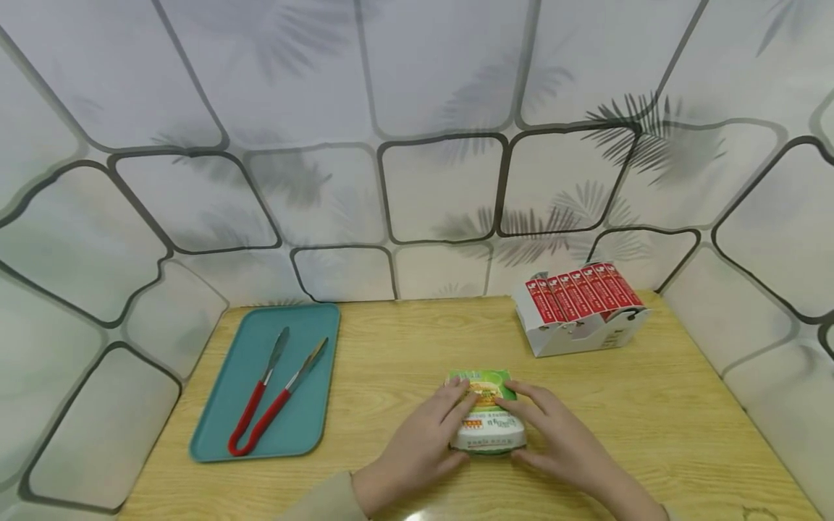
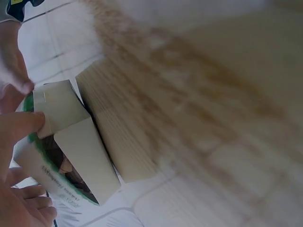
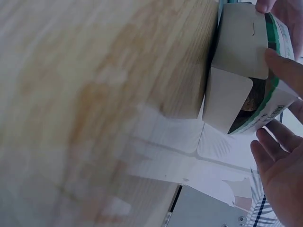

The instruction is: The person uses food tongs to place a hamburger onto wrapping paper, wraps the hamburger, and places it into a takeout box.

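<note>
A small white and green printed food carton [image 1: 490, 434] sits on the table near its front. My left hand [image 1: 420, 438] holds its left side, fingers over the printed top and thumb low by the near edge. From the other side my right hand [image 1: 565, 440] grips it the same way. In the left wrist view the thumb presses the near panel of the carton [image 2: 87, 158], and brown contents show through the gap beside it. The right wrist view shows the right thumb at the upper edge of the carton [image 3: 226, 97].
On the left lies a teal tray [image 1: 302, 434] bearing red-handled metal tongs [image 1: 250, 420]. At the back right stands a white display box [image 1: 554, 339] packed with several red cartons [image 1: 583, 289]. Patterned walls [image 1: 443, 192] enclose the wooden table [image 1: 391, 340] at the back and both sides.
</note>
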`<state>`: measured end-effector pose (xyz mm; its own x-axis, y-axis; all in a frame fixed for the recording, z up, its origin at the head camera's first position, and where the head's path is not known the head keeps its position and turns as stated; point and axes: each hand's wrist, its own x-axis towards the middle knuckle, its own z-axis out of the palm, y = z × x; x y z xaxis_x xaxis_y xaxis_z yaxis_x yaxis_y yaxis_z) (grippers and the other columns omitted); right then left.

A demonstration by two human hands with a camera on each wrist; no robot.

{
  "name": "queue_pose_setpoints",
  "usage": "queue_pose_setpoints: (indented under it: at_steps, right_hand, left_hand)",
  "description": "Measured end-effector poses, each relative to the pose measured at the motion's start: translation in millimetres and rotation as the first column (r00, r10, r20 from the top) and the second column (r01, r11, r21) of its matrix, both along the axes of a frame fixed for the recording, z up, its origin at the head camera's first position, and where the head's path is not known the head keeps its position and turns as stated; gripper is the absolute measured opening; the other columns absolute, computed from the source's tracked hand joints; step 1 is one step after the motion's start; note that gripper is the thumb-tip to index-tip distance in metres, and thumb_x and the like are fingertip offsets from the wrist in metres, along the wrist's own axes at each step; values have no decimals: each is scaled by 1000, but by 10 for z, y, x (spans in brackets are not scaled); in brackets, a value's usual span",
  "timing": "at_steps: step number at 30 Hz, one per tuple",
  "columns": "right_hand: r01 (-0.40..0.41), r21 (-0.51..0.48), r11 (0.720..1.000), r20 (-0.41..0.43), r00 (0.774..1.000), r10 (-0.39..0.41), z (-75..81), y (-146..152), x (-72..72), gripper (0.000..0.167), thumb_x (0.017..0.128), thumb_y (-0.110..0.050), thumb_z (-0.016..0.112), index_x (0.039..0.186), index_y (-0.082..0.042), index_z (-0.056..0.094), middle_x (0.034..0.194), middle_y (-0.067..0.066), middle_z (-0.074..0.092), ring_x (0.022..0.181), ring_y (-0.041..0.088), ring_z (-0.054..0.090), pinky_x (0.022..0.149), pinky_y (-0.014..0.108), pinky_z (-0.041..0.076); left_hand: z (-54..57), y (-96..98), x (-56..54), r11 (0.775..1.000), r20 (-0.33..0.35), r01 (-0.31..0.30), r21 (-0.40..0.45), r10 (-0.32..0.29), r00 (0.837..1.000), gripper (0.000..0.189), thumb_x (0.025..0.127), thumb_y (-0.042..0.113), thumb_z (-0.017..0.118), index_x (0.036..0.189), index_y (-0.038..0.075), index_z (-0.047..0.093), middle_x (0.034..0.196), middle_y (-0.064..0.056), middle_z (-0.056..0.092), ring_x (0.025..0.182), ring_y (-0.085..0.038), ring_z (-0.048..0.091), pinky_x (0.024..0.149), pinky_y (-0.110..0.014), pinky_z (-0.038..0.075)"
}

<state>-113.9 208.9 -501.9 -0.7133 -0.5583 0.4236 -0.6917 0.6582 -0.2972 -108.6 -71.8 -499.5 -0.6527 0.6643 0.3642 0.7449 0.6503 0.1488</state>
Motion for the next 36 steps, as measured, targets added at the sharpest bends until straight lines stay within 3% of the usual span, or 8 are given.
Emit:
queue_pose_setpoints:
  at_steps: [4, 6, 11, 13, 21, 25, 31, 36]
  right_hand:
    - [-11, -8, 1000, -21, 1000, 11, 2, 1, 3, 91, 64, -26, 102, 147, -23, 63, 154, 11, 57, 134, 32, 58, 101, 51, 62]
    - [-24, -10, 1000, -40, 999, 24, 6, 1, 8, 91, 65, -28, 101, 147, -23, 63, 154, 10, 57, 135, 31, 58, 107, 40, 60]
    - [-94, -23, 995, -90, 992, 92, 18, -8, 11, 93, 64, -24, 101, 149, -16, 62, 153, 11, 59, 136, 30, 57, 126, 9, 24]
    - [-121, -29, 992, -106, 987, 117, 14, -9, 9, 94, 64, -21, 101, 149, -14, 61, 152, 13, 59, 136, 31, 57, 128, 7, 16]
    - [-162, 3, 987, -188, 969, 160, -25, -9, -4, 86, 66, -18, 97, 145, -18, 64, 148, 14, 61, 132, 35, 59, 130, 12, 15]
    - [-134, 56, 989, -205, 968, 143, -21, -17, 5, 87, 62, -19, 99, 143, -20, 66, 145, 10, 63, 129, 30, 63, 129, 11, 21]
    - [-104, 116, 988, -223, 966, 128, -27, -25, -2, 83, 61, -16, 99, 138, -20, 68, 143, 6, 64, 126, 25, 66, 107, 28, 58]
    - [-98, 139, 985, -211, 969, 126, -53, -29, -6, 82, 61, -16, 99, 136, -22, 68, 143, 5, 63, 125, 24, 65, 95, 40, 63]
  left_hand:
    - [-15, 25, 0, 1000, -75, -4, -20, 3, 997, 77, 88, 29, 86, 153, 4, 53, 159, -15, 54, 149, -30, 53, 123, -38, 47]
    - [-13, 35, 5, 999, -115, -10, -31, 7, 993, 72, 89, 28, 85, 151, 4, 56, 156, -15, 57, 146, -29, 57, 122, -37, 49]
    - [-8, 45, 0, 998, -194, -20, -66, 6, 981, 68, 87, 28, 85, 146, 5, 60, 151, -13, 62, 142, -27, 61, 120, -37, 51]
    - [-13, 47, -6, 996, -224, -23, -91, 3, 975, 67, 85, 28, 85, 144, 6, 62, 149, -12, 64, 141, -26, 62, 119, -36, 51]
    - [-34, 67, -19, 985, -351, -33, -167, -28, 936, 64, 81, 26, 83, 140, 8, 67, 145, -11, 68, 136, -23, 66, 115, -33, 55]
    - [-35, 80, -27, 981, -391, -27, -192, -51, 919, 63, 81, 27, 83, 139, 7, 67, 142, -11, 70, 132, -22, 69, 114, -32, 55]
    - [-22, 81, -26, 973, -413, -23, -232, -77, 907, 69, 80, 37, 88, 139, 8, 67, 141, -10, 71, 131, -20, 69, 114, -32, 55]
    - [-39, 75, -24, 963, -427, -29, -268, -92, 899, 56, 91, 31, 83, 140, 9, 67, 143, -9, 70, 133, -18, 68, 114, -31, 55]
